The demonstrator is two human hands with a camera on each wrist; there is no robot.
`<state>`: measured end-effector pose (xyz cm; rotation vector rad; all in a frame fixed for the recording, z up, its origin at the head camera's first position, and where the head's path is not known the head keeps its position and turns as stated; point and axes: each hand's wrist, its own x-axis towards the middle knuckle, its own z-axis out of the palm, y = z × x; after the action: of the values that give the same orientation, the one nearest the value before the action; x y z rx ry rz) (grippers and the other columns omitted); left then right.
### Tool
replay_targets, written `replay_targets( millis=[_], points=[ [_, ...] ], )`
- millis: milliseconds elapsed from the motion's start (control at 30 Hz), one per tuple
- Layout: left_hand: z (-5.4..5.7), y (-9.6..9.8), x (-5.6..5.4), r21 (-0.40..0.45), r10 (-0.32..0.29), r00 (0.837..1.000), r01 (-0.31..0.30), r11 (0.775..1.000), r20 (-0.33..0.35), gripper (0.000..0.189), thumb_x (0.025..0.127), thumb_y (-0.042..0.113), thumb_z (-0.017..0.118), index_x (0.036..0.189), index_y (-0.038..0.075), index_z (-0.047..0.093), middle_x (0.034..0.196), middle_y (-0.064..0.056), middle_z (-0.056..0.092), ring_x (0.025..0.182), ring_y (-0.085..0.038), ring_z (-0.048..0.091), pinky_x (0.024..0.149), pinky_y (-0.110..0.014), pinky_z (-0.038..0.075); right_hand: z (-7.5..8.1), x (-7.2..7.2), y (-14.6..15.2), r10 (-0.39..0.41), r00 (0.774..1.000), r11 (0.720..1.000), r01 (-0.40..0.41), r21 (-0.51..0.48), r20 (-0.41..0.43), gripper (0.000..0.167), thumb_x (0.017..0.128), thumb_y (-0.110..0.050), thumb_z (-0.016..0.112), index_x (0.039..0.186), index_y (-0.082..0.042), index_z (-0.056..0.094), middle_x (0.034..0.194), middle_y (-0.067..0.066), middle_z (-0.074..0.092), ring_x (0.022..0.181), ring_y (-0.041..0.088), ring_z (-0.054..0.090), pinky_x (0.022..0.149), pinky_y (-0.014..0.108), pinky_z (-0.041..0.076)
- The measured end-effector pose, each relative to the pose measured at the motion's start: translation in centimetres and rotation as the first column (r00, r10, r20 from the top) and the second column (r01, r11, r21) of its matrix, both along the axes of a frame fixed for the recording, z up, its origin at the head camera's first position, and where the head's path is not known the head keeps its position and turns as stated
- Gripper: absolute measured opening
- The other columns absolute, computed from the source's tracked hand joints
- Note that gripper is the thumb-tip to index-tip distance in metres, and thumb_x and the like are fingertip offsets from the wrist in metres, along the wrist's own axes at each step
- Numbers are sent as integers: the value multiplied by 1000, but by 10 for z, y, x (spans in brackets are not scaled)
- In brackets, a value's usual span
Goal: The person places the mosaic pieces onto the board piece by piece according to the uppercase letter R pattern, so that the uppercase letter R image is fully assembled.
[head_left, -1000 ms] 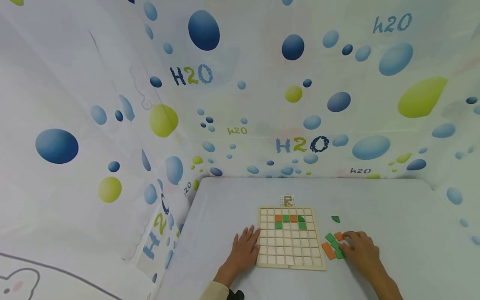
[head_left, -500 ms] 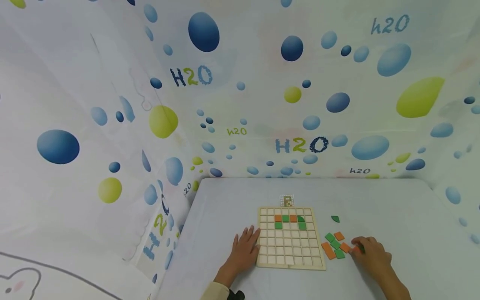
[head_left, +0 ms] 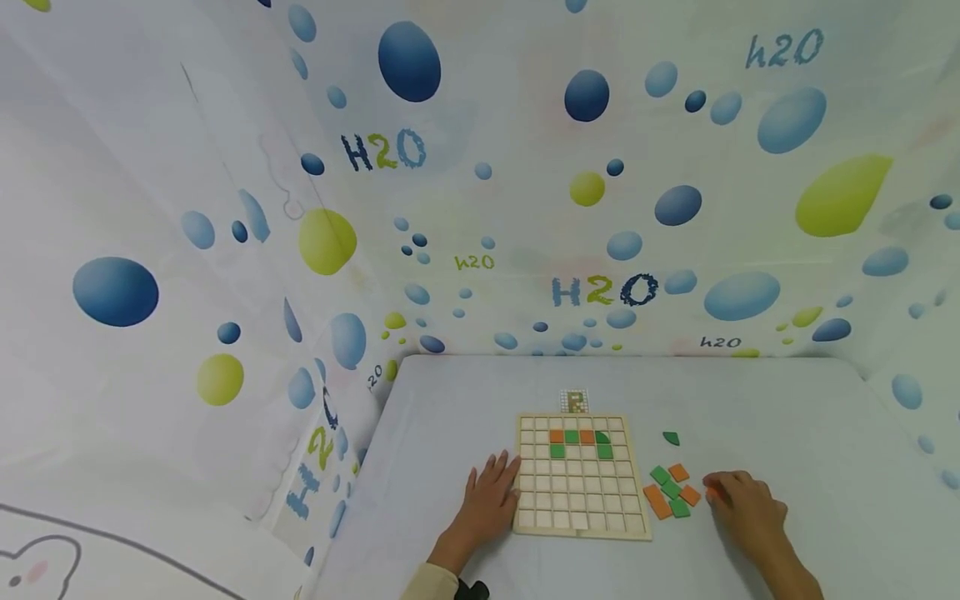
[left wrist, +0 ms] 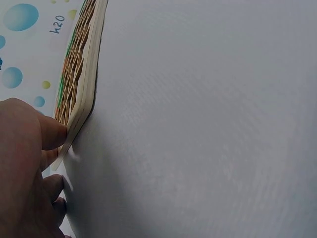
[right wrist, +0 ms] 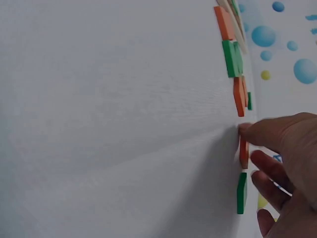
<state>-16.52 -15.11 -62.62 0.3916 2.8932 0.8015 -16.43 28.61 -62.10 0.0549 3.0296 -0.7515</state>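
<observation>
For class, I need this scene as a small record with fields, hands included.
Base: pale wooden grid board
Set in it: flat orange and green tiles
Beyond it: white gridded card with a brown pattern
Right of it: cluster of loose orange and green tiles; farther off, a green curved-edged piece
Left hand: touches board's left edge
Right hand: touches an orange tile; whether pinched, unclear

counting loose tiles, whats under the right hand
Under the right hand, the right wrist view shows one orange tile and one green tile; in the head view, the green one is covered.
</observation>
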Motion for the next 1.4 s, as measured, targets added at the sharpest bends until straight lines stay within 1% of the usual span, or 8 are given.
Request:
replay_targets(
  millis=[133, 267, 400, 600, 867, 1033, 1133, 1400],
  points=[
    [-2, -1, -1, -3, -4, 1000, 4, 1000, 8, 55, 110, 27, 47, 163, 15, 41, 170, -16, 36, 158, -43, 29, 123, -72, 17, -1, 1, -1, -45, 999, 999, 45, 4, -2, 39, 93, -22, 78, 122, 2, 68, 125, 36, 59, 107, 55, 57, 79, 69, 44],
    [-1, -1, 0, -11, 6, 1000, -6, 1000, 17, 55, 110, 29, 48, 164, 16, 40, 170, -15, 35, 159, -41, 28, 124, -71, 17, 0, 0, 0, -74, 997, 997, 74, -8, 37, 33, 94, -22, 77, 115, 3, 68, 119, 35, 60, 105, 54, 57, 81, 70, 42],
    [-2, -1, 1, -13, 11, 1000, -11, 1000, 17, 55, 110, 28, 48, 164, 16, 41, 171, -14, 35, 159, -41, 28, 124, -70, 17, 2, -2, 3, -50, 996, 998, 51, -22, 76, 33, 94, -21, 77, 116, 3, 69, 120, 35, 60, 106, 54, 56, 81, 69, 40],
    [-4, -1, 1, -6, 10, 1000, -10, 1000, 2, 55, 111, 28, 47, 164, 16, 41, 170, -14, 35, 159, -41, 29, 124, -70, 17, 6, -5, 6, -11, 994, 999, 15, -35, 112, 39, 89, -17, 77, 121, 3, 67, 123, 38, 55, 108, 57, 54, 81, 71, 40],
    [-3, -1, 2, -6, 11, 1000, -11, 1000, -4, 54, 110, 26, 48, 163, 15, 42, 170, -14, 36, 159, -41, 29, 124, -70, 18, 2, -11, 12, 1, 991, 998, 7, -60, 133, 37, 95, -15, 73, 126, 3, 63, 125, 39, 54, 110, 58, 54, 80, 68, 41],
    [0, -1, 2, 2, 10, 1000, -10, 1000, -13, 54, 110, 26, 48, 163, 14, 42, 170, -16, 37, 158, -42, 30, 124, -71, 18, -3, -14, 9, -22, 994, 995, 33, -94, 111, 39, 97, -14, 70, 129, 6, 60, 130, 40, 51, 116, 59, 50, 81, 67, 41],
    [1, -1, 2, 9, 8, 1000, -8, 1000, -23, 54, 110, 25, 48, 162, 13, 43, 169, -16, 37, 157, -43, 30, 123, -72, 19, -6, -18, 6, -27, 997, 994, 35, -99, 75, 37, 99, -15, 69, 128, 5, 61, 129, 39, 52, 118, 59, 49, 81, 68, 41],
    [1, -1, 3, 10, 12, 1000, -12, 1000, -14, 54, 110, 25, 48, 163, 14, 43, 169, -16, 37, 158, -42, 30, 124, -71, 18, -16, -38, -10, -18, 1000, 990, 22, -142, 26, 35, 100, -12, 65, 128, 7, 61, 124, 35, 57, 115, 53, 53, 81, 65, 43]
  ],
)
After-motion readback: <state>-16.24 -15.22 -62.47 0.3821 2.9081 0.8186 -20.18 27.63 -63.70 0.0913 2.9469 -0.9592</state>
